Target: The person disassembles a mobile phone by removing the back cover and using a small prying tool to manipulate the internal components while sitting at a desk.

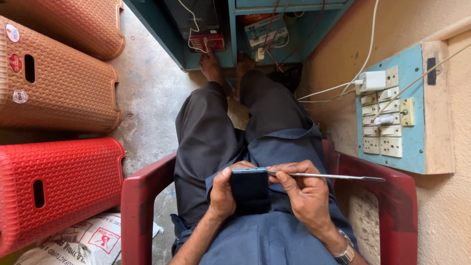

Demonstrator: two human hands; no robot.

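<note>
You are sitting in a dark red plastic chair (147, 196), holding a smartphone (249, 190) over your lap, its dark back facing up. Your left hand (222, 194) is wrapping around the phone's left edge, fingers closed on it, thumb lying along the side. Your right hand (306, 194) is pinching a thin flat metal pry tool (326, 175), whose near end is meeting the phone's top right corner while its blade end is pointing out to the right over the chair arm.

The phone looks light, rigid and smooth, so it is likely slippery; its glass and thin edges are probably fragile under twisting. Gripping it by the long side edges, as your left hand is doing, seems the safest hold. The tool looks stiff and slender; holding it close to the phone gives the best control.

A wall switchboard (392, 122) with a white charger (373, 81) is sitting to your right, and red and orange plastic stools (59, 191) are lying on the floor to your left.
</note>
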